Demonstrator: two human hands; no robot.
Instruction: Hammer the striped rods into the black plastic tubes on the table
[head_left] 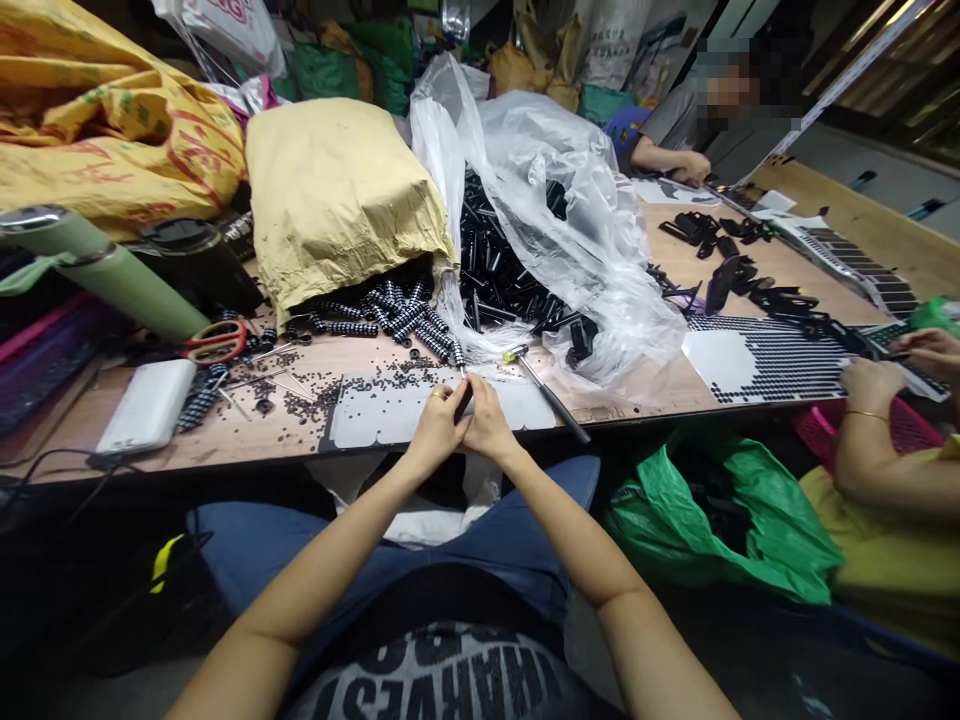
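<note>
Both hands meet at the near edge of the surface [247,430]: the left hand [435,428] pinches a small black rod [463,400] between its fingertips, and the right hand [487,425] closes against it, touching the same rod. Just beyond them lies a pale punched sheet [390,412]. Far left sit a white box [148,405] and red-handled scissors [215,342]. Striped rods [397,318] spill from a tan paper bag [337,190]. Right of the hands lies a yellow-tipped tool [544,390], beside a clear plastic bag [570,200] of black parts. At far right, another person's hand [874,385] rests on a dotted sheet [772,360].
</note>
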